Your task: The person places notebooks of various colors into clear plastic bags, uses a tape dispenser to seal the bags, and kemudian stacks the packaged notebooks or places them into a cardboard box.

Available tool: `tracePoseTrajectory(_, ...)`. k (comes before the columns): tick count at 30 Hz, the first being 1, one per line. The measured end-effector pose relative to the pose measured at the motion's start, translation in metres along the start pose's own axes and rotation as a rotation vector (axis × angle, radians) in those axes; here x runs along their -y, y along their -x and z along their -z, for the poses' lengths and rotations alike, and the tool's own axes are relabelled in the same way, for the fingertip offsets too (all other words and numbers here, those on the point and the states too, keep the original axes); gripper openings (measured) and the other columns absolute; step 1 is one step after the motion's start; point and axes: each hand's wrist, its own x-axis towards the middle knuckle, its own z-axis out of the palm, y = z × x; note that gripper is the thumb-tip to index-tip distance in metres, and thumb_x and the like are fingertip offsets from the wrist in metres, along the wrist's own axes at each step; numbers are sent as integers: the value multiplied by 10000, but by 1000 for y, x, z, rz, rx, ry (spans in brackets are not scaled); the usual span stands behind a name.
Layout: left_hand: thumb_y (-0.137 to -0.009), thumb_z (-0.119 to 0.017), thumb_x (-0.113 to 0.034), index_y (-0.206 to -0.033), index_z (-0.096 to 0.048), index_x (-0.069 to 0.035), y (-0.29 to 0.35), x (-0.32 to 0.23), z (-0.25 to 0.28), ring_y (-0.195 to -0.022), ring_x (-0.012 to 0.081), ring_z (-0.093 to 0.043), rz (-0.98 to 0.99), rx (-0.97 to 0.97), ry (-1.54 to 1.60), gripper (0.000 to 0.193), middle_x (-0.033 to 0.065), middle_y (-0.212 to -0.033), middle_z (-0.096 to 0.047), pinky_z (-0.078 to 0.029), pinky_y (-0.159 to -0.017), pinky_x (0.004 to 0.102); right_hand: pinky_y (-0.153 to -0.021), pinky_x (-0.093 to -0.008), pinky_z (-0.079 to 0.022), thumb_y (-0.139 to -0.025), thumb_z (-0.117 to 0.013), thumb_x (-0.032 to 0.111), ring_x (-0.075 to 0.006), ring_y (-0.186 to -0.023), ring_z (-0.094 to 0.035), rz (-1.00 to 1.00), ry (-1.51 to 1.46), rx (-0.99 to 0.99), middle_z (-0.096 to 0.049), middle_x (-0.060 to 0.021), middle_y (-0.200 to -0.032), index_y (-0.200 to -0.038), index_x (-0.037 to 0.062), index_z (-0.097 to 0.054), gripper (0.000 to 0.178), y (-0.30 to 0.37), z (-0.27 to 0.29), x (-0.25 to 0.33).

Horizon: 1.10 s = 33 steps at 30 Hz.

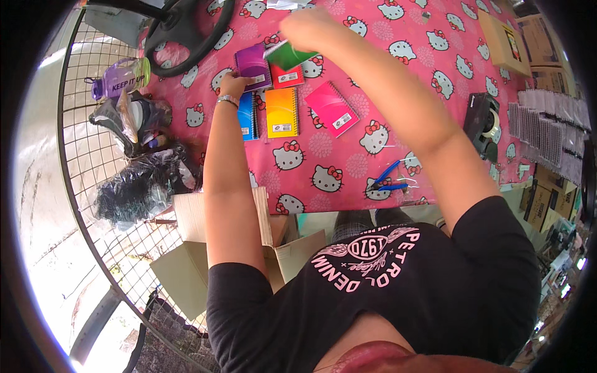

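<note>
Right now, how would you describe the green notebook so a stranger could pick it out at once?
Go to the pink table, then to its bunch of bright notebooks. At the far side, the green notebook is in the grip of the right hand, overlapping the red notebook in view and just right of the purple notebook. It is the only green one there.

Black T-shirt — pink lettering, partly arched, plus a number, on its front. Purple water bottle — bold dark capitals. Spiral notebooks — white labels, print too small to read.
</note>
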Motion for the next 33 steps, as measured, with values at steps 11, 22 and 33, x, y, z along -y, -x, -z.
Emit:
tracePoseTrajectory(11,-694,-764,-148,-1041,-627,18,-25,40,5,-793,145,-594,68,-5,110,408,71,-916,-648,-471,-696,269,-730,-433,-511,-760,-594,211,-334,-832,-647,-18,-47,-72,-671,-182,-899,-884,34,-689,236,-12,-21,-16)
tracePoseTrajectory(22,-835,-607,-387,-1049,-598,-11,-20,28,14,-704,169,-563,195,104,234,432,45,-838,-616,-448,-623,292,-917,-573,-370,-788,-555,167,-260,-934,-637,269,121,-124,-684,-37,-994,-962,129,-703,231,-4,-8,20)
tracePoseTrajectory(33,-757,-529,-694,-1096,-578,98,-8,-5,-19,-1042,388,-585,90,-280,-409,863,284,-1102,-597,-453,-880,429,-896,-431,-433,-754,-697,288,-323,-1070,-507,-411,-374,-281,-472,-138,-1223,-1240,180,-512,531,2,-157,26)
